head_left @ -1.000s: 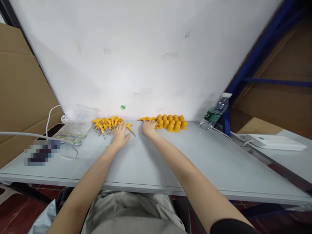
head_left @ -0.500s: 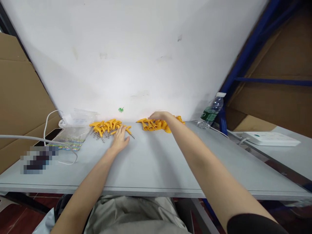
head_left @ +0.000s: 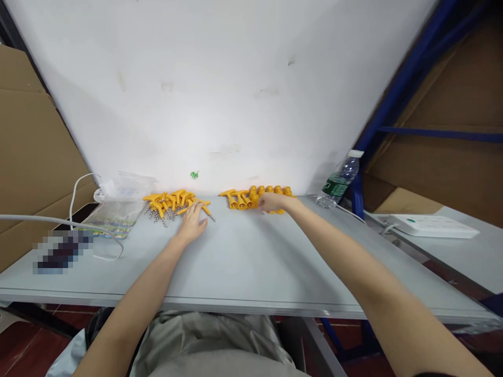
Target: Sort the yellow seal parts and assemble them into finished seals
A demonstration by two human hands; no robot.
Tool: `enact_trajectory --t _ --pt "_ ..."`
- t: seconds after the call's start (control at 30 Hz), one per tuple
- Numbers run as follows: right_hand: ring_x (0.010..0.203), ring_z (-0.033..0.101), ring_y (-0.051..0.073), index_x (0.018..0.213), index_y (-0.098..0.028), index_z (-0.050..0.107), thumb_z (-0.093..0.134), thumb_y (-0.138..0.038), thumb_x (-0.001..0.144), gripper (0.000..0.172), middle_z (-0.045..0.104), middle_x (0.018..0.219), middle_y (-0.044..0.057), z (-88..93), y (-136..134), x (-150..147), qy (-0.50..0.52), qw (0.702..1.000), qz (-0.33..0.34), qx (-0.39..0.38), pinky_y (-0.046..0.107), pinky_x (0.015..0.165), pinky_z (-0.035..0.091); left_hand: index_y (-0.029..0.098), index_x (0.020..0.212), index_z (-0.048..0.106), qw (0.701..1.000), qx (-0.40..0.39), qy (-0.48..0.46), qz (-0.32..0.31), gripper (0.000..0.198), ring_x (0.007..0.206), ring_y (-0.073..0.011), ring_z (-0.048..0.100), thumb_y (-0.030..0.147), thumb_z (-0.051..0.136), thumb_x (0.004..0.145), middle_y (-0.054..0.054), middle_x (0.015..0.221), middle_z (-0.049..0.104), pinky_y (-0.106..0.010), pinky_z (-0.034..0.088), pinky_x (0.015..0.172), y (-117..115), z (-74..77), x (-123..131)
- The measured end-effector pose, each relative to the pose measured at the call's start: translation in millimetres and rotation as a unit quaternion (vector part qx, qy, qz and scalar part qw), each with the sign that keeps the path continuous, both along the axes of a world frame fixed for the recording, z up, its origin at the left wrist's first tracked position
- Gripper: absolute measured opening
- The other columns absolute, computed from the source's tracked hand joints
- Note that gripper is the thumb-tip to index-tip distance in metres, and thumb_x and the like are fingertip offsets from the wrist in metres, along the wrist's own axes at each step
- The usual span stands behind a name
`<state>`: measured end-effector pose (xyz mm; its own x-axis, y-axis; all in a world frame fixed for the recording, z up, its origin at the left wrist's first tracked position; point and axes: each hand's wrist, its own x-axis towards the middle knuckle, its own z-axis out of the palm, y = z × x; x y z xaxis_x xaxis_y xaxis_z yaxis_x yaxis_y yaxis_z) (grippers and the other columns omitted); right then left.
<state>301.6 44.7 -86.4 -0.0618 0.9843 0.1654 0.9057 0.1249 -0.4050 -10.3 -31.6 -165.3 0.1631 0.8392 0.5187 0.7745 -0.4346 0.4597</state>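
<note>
My left hand (head_left: 192, 224) lies on the table with its fingers stretched out over the right end of a pile of yellow T-handled corkscrews (head_left: 165, 201). One corkscrew (head_left: 209, 211) shows past its fingertips, its metal spiral pointing to the lower right. My right hand (head_left: 272, 202) is closed, fingers bent down among yellow plastic parts; whatever is between them is hidden. Just left of it stand several yellow T-shaped pieces with flared, hollow ends (head_left: 238, 202). Behind it runs a row of small yellow round pieces (head_left: 269, 189).
A white wall (head_left: 243, 104) backs the grey table (head_left: 236, 267). To the left are a clear plastic bag (head_left: 113, 214), a white cable (head_left: 70, 222) and a cardboard box (head_left: 35, 152). A water bottle (head_left: 340, 180) leans at the right, near a white power strip (head_left: 436, 226).
My right hand has moved right and toward me, from the T-shaped pieces to the parts beside them, uncovering the row of round pieces. My left hand stays over the corkscrews.
</note>
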Motion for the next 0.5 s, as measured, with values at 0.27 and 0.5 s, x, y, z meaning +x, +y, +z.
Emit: enact_trajectory --t 0.27,0.5 --pt "0.104 0.058 0.03 0.108 -0.011 0.065 0.038 -0.016 0.091 0.032 0.065 0.108 0.021 -12.2 -36.9 -11.9 -0.242 0.964 -0.09 0.066 0.041 0.087 0.037 0.021 0.133 0.047 1.0 0.019 -0.002 -0.016 0.052 0.135 -0.0279 0.044 0.02 0.055 0.082 -0.013 0.141 0.05 -0.05 0.034 0.114 4.0 -6.5 -1.2" --pt "0.098 0.06 0.028 0.103 -0.014 0.064 0.04 -0.018 0.095 0.026 0.061 0.117 0.019 -39.2 -51.1 -26.3 -0.19 0.978 -0.06 0.058 0.042 0.089 0.034 0.019 0.131 0.049 1.0 0.018 0.001 -0.015 0.05 0.135 -0.029 0.044 0.02 0.055 0.081 -0.014 0.139 0.05 -0.05 0.035 0.112 7.4 -12.3 -1.1"
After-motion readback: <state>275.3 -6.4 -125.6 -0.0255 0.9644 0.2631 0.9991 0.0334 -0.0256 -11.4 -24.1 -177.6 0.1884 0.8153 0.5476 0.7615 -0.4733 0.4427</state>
